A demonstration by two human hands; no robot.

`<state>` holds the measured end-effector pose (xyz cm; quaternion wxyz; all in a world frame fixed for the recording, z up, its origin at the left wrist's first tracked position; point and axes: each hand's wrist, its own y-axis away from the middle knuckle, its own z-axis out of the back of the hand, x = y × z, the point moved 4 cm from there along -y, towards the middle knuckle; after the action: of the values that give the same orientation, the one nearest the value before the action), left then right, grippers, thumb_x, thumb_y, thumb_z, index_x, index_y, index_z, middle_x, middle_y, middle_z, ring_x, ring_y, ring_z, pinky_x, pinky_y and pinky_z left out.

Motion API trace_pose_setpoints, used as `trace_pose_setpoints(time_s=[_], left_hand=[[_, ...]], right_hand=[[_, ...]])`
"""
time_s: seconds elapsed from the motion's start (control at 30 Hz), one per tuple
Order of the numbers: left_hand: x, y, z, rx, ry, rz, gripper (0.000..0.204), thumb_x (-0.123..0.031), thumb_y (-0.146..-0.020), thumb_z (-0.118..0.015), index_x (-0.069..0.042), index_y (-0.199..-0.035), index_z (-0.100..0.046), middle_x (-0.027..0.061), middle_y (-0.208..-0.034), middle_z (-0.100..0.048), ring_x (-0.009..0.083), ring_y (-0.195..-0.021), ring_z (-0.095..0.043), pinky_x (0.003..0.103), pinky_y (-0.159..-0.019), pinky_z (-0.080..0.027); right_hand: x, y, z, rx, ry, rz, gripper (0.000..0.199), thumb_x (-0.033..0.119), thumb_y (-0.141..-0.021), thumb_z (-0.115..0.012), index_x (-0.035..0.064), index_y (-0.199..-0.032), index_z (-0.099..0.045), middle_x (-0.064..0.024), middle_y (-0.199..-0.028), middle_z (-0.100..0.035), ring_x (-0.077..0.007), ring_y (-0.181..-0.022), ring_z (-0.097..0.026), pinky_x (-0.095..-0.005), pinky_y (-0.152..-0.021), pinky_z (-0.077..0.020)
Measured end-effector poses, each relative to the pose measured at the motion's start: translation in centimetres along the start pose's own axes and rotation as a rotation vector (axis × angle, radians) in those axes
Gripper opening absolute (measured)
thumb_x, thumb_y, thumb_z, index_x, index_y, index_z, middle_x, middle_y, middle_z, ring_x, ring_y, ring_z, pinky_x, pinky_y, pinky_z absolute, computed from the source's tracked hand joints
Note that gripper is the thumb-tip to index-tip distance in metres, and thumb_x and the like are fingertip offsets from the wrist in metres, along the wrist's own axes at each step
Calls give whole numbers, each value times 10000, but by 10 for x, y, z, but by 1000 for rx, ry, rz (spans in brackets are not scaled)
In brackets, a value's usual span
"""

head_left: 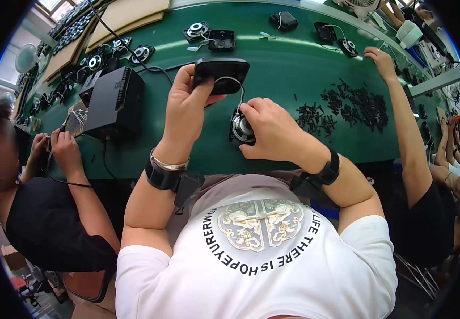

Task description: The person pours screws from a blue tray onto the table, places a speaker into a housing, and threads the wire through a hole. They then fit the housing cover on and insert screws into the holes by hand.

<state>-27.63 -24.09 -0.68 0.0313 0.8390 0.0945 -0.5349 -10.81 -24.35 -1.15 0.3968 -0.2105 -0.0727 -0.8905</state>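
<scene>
My left hand grips a black plastic speaker housing, held up above the green table with its hollow side partly in view. My right hand has its fingers and thumb closed around a small loudspeaker with a silver round back, low over the table and nearer to me. A pale wire runs from the housing down to the speaker at my right fingertips. Part of the speaker is hidden behind my right hand.
Heaps of small black pieces lie right on the green table. A black power unit stands left. Wired speakers and housings lie along the back. A co-worker's hands work at left; another's arm reaches in at right.
</scene>
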Motion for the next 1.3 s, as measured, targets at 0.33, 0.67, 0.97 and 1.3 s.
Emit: trace_pose_setpoints(time_s=[0.33, 0.67, 0.97, 1.3], left_hand=[[-3, 51, -11, 164, -597, -625, 309, 95, -780, -623, -29, -1058, -575, 106, -1095, -673, 220, -1009, -665, 332, -878, -534], [-10, 58, -60, 399, -982, -1119, 423, 117, -623, -635, -30, -1019, -610, 115, -1144, -671, 346, -1098, -633, 412, -923, -542], [-43, 51, -39, 538, -522, -687, 421, 200, -693, -522, 10, -1053, -631, 156, -1169, -664, 326, -1176, -604, 388, -977, -507], [-41, 53, -45, 445, -183, -634, 375, 146, -797, -541, 40, -1152, -598, 183, -1194, -639, 332, -1220, -556, 426, -1053, -420]], right_hand=[[-10, 53, -4, -318, -141, 2, 758, 258, -657, -819, -37, -1283, -509, -187, -1197, -574, -310, -1093, -568, -401, -960, -457], [-2, 44, 56, -273, -359, 10, 752, 267, -662, -849, 0, -1294, -542, -132, -1150, -632, -217, -1042, -617, -318, -898, -495], [-4, 38, 30, -368, -195, 106, 739, 238, -628, -836, -2, -1265, -549, -172, -1162, -633, -317, -1033, -626, -382, -890, -505], [-4, 40, -5, -419, 14, -15, 718, 301, -636, -823, 7, -1239, -565, -182, -1143, -631, -357, -1012, -617, -435, -884, -497]])
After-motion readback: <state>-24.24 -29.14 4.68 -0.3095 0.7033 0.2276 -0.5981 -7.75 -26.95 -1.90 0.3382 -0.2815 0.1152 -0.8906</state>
